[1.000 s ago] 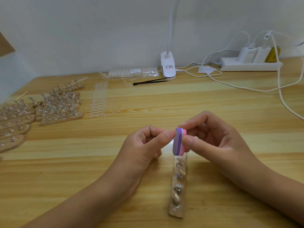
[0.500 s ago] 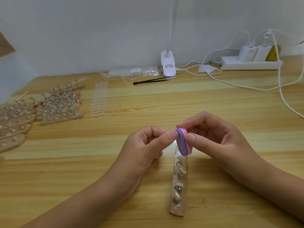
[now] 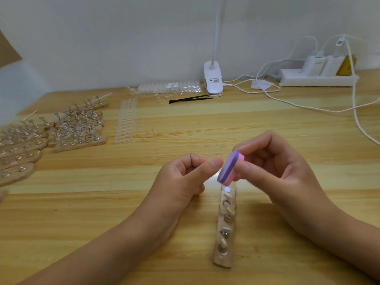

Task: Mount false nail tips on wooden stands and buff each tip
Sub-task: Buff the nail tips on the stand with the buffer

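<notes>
My right hand (image 3: 277,167) pinches a small pink and purple buffer block (image 3: 228,170) between thumb and fingertips. The block is tilted and hangs just above the far end of a wooden stand (image 3: 223,262), which lies lengthwise on the table in front of me. Several metal holders with clear nail tips (image 3: 226,218) sit in a row along the stand. My left hand (image 3: 185,177) is to the left of the block, fingers curled into the palm, thumb tip close to the block's purple face. I see nothing held in it.
Several more wooden stands (image 3: 78,130) with mounted tips lie at the left. Strips of loose nail tips (image 3: 125,124), a bag of tips (image 3: 170,87), black tweezers (image 3: 189,99) and a clamp lamp (image 3: 212,80) are at the back. A power strip (image 3: 316,80) and white cables (image 3: 355,112) occupy the right.
The buffer block has tilted from upright to slanted and lifted slightly, showing more of its purple face. My left hand has barely moved.
</notes>
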The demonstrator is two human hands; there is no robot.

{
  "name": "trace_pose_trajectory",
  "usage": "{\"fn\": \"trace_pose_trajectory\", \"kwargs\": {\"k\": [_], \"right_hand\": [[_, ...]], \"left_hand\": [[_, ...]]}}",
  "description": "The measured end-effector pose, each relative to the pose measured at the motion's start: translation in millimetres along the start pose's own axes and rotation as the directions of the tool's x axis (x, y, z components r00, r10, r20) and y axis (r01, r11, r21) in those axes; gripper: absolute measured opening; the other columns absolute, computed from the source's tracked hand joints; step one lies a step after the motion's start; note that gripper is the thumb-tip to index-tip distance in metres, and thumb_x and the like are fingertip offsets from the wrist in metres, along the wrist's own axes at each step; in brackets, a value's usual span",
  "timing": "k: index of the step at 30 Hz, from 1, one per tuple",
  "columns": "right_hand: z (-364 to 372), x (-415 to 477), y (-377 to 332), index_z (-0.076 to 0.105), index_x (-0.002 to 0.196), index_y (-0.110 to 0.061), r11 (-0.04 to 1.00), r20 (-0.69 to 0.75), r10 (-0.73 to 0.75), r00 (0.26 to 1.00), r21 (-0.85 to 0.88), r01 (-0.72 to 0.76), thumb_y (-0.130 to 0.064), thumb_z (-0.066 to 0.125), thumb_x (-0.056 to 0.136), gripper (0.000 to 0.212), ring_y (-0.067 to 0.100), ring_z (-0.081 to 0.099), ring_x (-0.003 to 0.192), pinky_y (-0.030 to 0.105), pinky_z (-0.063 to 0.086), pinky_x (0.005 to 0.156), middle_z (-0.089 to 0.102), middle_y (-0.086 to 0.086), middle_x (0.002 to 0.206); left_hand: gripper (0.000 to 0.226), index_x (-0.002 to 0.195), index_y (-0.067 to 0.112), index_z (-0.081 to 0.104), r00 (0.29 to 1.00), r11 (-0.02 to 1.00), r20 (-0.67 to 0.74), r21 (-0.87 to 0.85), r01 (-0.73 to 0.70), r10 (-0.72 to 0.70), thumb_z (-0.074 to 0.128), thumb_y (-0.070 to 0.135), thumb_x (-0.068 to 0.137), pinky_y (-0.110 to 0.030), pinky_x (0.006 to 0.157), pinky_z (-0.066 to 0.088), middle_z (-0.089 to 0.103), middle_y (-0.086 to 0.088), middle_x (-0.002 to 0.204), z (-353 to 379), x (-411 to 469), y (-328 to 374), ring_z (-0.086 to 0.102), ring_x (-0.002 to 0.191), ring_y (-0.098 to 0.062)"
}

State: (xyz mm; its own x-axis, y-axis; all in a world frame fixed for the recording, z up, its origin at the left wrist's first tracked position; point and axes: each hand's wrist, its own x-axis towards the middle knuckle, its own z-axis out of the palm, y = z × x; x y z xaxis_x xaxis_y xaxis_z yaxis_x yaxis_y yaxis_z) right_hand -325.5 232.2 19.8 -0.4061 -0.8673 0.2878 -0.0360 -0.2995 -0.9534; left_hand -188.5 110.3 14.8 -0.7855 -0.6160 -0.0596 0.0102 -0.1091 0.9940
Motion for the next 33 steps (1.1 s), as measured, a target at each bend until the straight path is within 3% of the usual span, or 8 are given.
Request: {"fn": "trace_pose_trajectory", "kwargs": {"k": [8, 16, 19, 24, 33], "right_hand": [[1.8, -1.0, -4.2, 0.058, 0.092, -0.003, 1.0, 0.08, 0.026, 0.996, -0.017, -0.025, -0.018, 0.073, 0.075, 0.027, 0.015, 0.068, 0.081, 0.026, 0.057, 0.073, 0.07, 0.005, 0.089], [1.1, 1.0, -4.0, 0.06, 0.089, -0.011, 0.999, -0.052, -0.041, 0.998, -0.025, 0.039, -0.023, 0.074, 0.072, 0.025, 0.011, 0.068, 0.082, 0.019, 0.053, 0.073, 0.071, 0.001, 0.088], [0.5, 1.1, -3.1, 0.061, 0.088, -0.013, 0.997, -0.029, -0.041, 0.999, -0.066, 0.039, -0.021, 0.082, 0.074, 0.026, 0.012, 0.068, 0.086, 0.018, 0.051, 0.077, 0.071, 0.002, 0.091], [0.4, 0.5, -2.4, 0.064, 0.085, -0.021, 0.997, 0.025, -0.041, 0.999, -0.069, 0.043, -0.026, 0.076, 0.074, 0.017, 0.019, 0.068, 0.089, 0.022, 0.052, 0.079, 0.071, 0.006, 0.094], [-1.2, 1.8, -4.3, 0.064, 0.084, -0.023, 0.996, -0.051, -0.057, 0.997, -0.074, 0.054, -0.025, 0.08, 0.072, 0.02, 0.016, 0.068, 0.089, 0.019, 0.052, 0.078, 0.071, 0.004, 0.094]], "left_hand": [[0.026, 0.062, 0.031, 0.068, 1.0, 1.0, 0.005, 0.017, -0.001, 0.001, 0.077, 0.055, 0.061, -0.022, 0.061, 0.037, 0.053, 0.016, 0.057, 0.3, 0.2, -1.2, 0.045, 0.053, 0.0], [0.024, 0.059, 0.032, 0.067, 1.0, 1.0, -0.003, -0.003, 0.001, -0.001, 0.077, 0.053, 0.06, -0.02, 0.06, 0.036, 0.05, 0.018, 0.054, 0.2, -0.1, 0.1, 0.041, 0.051, -0.001], [0.024, 0.059, 0.031, 0.067, 1.0, 1.0, -0.008, -0.005, -0.006, 0.006, 0.077, 0.053, 0.061, -0.024, 0.062, 0.034, 0.05, 0.018, 0.055, 1.0, 0.1, 0.0, 0.041, 0.051, -0.002], [0.024, 0.063, 0.031, 0.068, 1.0, 1.0, 0.006, -0.001, -0.003, 0.003, 0.076, 0.054, 0.062, -0.025, 0.067, 0.038, 0.056, 0.016, 0.059, 0.6, -0.5, 0.2, 0.045, 0.056, -0.003], [0.024, 0.061, 0.032, 0.068, 1.0, 1.0, -0.007, -0.015, -0.003, 0.003, 0.077, 0.054, 0.061, -0.023, 0.063, 0.035, 0.052, 0.018, 0.055, 0.3, -0.2, 0.7, 0.042, 0.052, -0.001]]}}
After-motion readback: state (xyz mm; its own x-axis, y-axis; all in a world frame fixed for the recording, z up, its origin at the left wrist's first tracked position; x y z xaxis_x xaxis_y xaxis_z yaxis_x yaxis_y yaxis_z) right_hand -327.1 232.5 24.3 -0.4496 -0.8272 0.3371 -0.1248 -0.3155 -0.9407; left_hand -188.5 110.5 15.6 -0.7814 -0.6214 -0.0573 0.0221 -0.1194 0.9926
